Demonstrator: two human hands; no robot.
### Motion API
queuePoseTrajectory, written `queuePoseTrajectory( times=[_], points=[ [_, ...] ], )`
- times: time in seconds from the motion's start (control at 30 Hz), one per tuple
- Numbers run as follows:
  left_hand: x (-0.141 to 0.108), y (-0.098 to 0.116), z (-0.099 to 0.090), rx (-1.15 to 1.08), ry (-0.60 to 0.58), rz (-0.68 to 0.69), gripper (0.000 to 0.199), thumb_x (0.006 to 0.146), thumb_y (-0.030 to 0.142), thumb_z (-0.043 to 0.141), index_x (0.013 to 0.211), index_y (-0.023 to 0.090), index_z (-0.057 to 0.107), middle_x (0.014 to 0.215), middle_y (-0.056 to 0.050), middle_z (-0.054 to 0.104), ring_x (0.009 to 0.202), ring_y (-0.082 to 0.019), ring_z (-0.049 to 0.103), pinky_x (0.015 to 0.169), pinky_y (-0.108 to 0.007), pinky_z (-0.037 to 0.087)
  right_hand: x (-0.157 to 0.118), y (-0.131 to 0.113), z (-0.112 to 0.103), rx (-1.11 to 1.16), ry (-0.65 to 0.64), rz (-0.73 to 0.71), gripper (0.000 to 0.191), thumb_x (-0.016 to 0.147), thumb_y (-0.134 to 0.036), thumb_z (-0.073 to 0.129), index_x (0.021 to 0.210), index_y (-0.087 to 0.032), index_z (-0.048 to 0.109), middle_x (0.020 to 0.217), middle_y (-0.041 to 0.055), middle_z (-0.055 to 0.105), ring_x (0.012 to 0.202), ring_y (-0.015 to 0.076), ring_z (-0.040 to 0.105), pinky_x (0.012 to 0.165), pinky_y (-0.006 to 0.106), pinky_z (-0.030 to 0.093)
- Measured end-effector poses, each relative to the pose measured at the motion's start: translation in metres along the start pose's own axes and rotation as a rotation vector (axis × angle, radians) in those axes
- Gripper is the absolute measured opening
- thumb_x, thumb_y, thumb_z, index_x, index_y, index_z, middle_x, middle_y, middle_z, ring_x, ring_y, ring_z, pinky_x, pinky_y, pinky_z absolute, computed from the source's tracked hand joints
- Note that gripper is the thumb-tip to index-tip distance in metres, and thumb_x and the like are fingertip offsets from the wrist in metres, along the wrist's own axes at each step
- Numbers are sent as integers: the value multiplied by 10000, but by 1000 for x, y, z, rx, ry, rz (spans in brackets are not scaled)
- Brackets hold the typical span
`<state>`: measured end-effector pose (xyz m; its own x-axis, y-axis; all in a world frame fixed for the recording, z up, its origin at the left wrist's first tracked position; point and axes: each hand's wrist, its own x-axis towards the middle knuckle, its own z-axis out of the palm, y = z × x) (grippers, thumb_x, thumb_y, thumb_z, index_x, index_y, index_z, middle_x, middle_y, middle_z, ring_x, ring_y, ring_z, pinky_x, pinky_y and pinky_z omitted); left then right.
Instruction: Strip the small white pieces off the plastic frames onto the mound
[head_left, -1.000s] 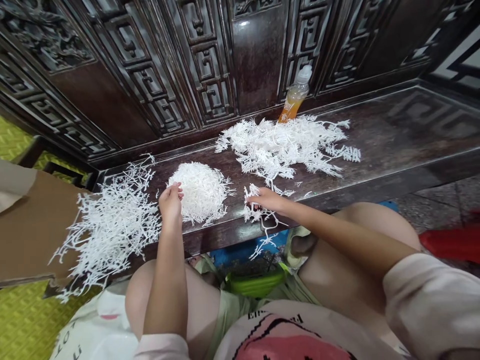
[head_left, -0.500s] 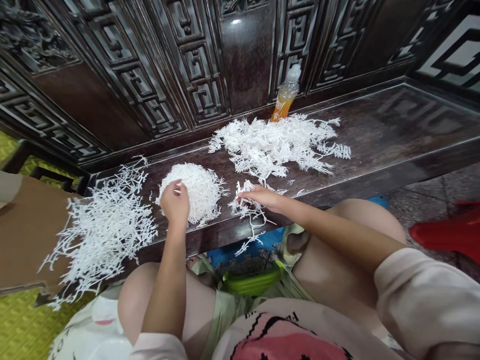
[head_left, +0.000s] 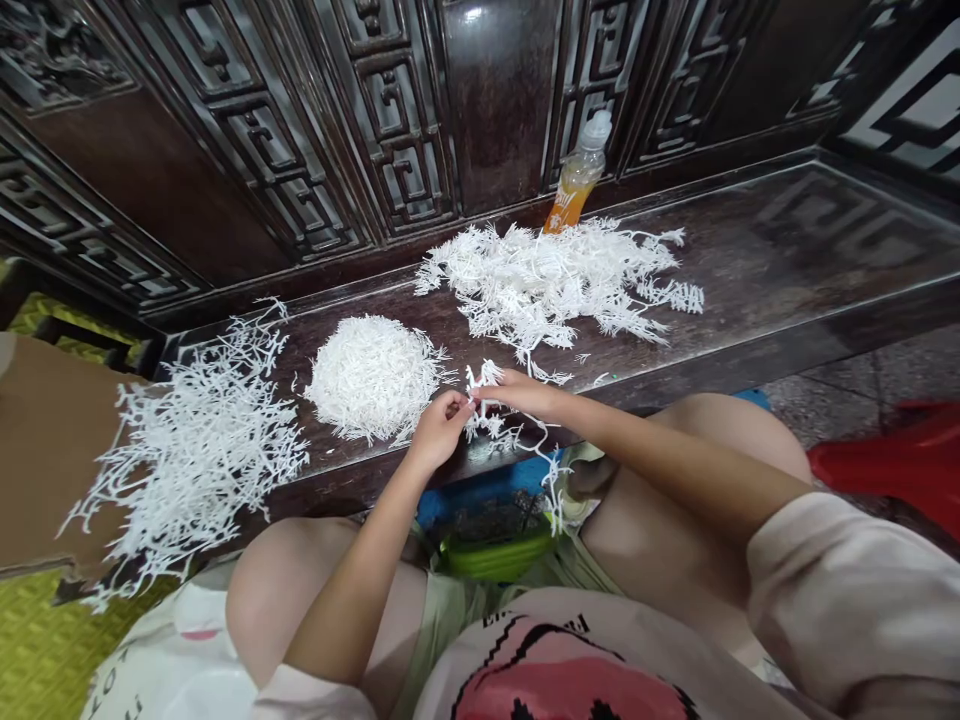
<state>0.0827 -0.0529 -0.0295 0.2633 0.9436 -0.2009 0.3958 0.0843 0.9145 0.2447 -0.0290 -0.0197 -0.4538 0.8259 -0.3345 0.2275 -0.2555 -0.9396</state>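
Observation:
My right hand (head_left: 525, 393) is closed on a white branching plastic sprig (head_left: 553, 480), whose thin stem hangs over the bench's front edge. My left hand (head_left: 442, 428) meets it, thumb and forefinger pinched at a tip of the same sprig. A round heap of small white pieces (head_left: 375, 380) lies just left of the hands. Beyond them spreads a pile of feathery white sprigs (head_left: 551, 280). Farther left sits a tangle of bare white stems (head_left: 206, 460), partly over a piece of cardboard.
The dark wooden bench (head_left: 750, 270) runs along a carved wooden back. A bottle of orange drink (head_left: 577, 175) stands behind the feathery pile. Cardboard (head_left: 52, 450) lies at the left end. A red plastic object (head_left: 892, 465) is at right, and a green one (head_left: 495, 558) is between my knees.
My left hand has moved right, from above the round heap to the sprig in my right hand. The sprig's hanging end has swung right.

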Motion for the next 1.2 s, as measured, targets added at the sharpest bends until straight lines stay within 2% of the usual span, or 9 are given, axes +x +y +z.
queuePoseTrajectory(
  times=[0.13, 0.2, 0.37, 0.5, 0.67, 0.87, 1.0, 1.2],
  points=[
    [-1, 2, -1, 6, 69, -24, 198, 726, 372, 482, 698, 179, 517, 662, 9, 525, 635, -124, 474, 606, -237, 337, -4, -6, 1, -3, -156, 33, 301, 621, -414, 623, 744, -144, 580, 694, 19, 583, 639, 111, 515, 621, 225, 419],
    [-1, 1, 0, -23, 64, -44, 212, 724, 383, 484, 696, 176, 523, 664, 5, 534, 652, -130, 485, 623, -242, 345, -4, -5, 1, 37, -195, 26, 301, 594, -408, 646, 740, -154, 574, 666, -2, 563, 594, 98, 497, 590, 224, 421],
    [0, 0, -1, -159, -18, -89, 244, 708, 408, 508, 715, 169, 559, 733, -15, 586, 722, -144, 507, 691, -257, 354, 0, 1, -1, -20, -174, 68, 259, 626, -392, 611, 645, -141, 547, 564, -27, 498, 515, 74, 425, 523, 208, 370],
    [-1, 2, -2, -295, -59, -143, 255, 673, 417, 552, 701, 163, 560, 677, 6, 563, 679, -126, 484, 661, -242, 343, 0, -2, -4, -19, -183, 51, 208, 635, -326, 605, 710, -137, 566, 655, -8, 552, 587, 84, 454, 581, 212, 369],
    [-7, 11, -1, -467, -207, -200, 263, 649, 413, 585, 708, 157, 569, 687, 1, 565, 679, -122, 486, 652, -238, 341, -4, -10, -9, -80, -272, 101, 149, 634, -269, 603, 707, -141, 583, 693, 5, 578, 648, 106, 482, 613, 216, 374],
    [-12, 24, -1, -540, -264, -226, 257, 633, 396, 614, 669, 145, 571, 676, -4, 554, 663, -111, 466, 630, -227, 324, -4, -16, -14, -60, -372, 86, 78, 635, -196, 581, 681, -138, 558, 655, -23, 545, 635, 86, 461, 636, 208, 363],
    [-14, 30, -4, -576, -281, -247, 271, 627, 390, 629, 683, 130, 579, 666, -5, 543, 634, -98, 450, 601, -216, 312, -4, -18, -17, -20, -435, 63, 116, 617, -197, 606, 679, -125, 540, 643, -31, 519, 623, 75, 442, 638, 211, 359],
    [-18, 31, -7, -675, -407, -231, 252, 634, 357, 638, 660, 114, 577, 582, 7, 506, 551, -72, 424, 571, -206, 312, -8, -19, -18, 59, -480, 66, 190, 593, -209, 644, 729, -120, 545, 692, -7, 541, 658, 86, 460, 650, 223, 370]
  ],
)
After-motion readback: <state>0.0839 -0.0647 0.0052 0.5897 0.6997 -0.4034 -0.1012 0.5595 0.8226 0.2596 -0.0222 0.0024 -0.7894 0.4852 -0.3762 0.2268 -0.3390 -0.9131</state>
